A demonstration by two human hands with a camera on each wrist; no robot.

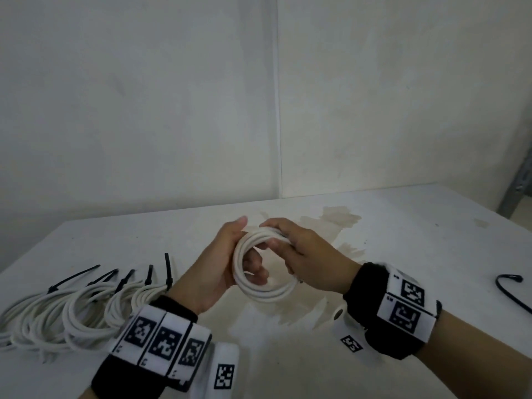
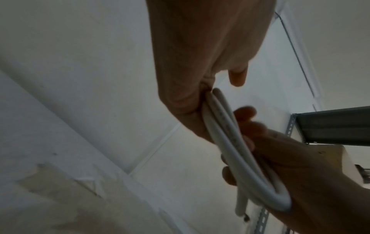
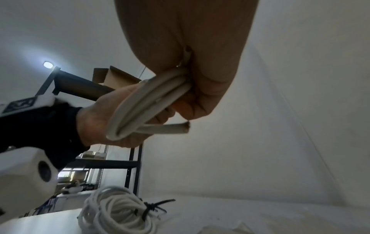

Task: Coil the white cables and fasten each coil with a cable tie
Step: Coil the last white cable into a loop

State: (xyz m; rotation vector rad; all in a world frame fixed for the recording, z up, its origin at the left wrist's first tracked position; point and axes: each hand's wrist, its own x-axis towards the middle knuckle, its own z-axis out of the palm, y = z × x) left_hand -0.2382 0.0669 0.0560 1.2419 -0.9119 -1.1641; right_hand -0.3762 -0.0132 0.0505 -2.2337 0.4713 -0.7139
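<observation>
Head view: we hold a white cable coil (image 1: 263,272) above the white table (image 1: 403,226), roughly at its middle. The left hand (image 1: 221,269) grips the coil's left side, fingers curled through the ring; the right hand (image 1: 305,254) closes over its far right side. A row of finished coils (image 1: 72,315), each bound with a black cable tie (image 1: 167,270), lies on the table to the left. One loose black cable tie (image 1: 509,289) lies at the right edge.

Left wrist view: the left hand (image 2: 200,63) pinches the coil (image 2: 230,142); the right hand (image 2: 300,166) wraps the opposite end.

Right wrist view: the right hand (image 3: 190,47) clamps the strands (image 3: 156,101); a cut cable end (image 3: 180,127) sticks out free. The tied coils (image 3: 116,210) rest on the table below.
</observation>
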